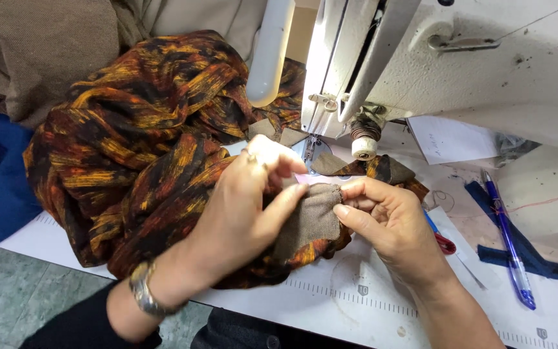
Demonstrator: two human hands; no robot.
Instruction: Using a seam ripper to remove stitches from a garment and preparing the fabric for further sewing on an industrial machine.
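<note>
Between the fingers of both hands, a small taupe fabric piece (pixel 311 216) is pinched flat: the left hand (pixel 240 216) closes on its near edge, the right hand (pixel 389 226) on its far side, apparently to align it. Beyond the fingertips sits the sewing machine's presser foot (pixel 310 147), with the orange-and-black patterned cloth (pixel 143 148) bunched left on the surface (pixel 356 304), out of the way.

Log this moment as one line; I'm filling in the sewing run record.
left hand: pinching brown fabric piece | right hand: pinching same piece's edge | patterned cloth: bunched beneath | sewing machine: behind | blue pen: right
</note>
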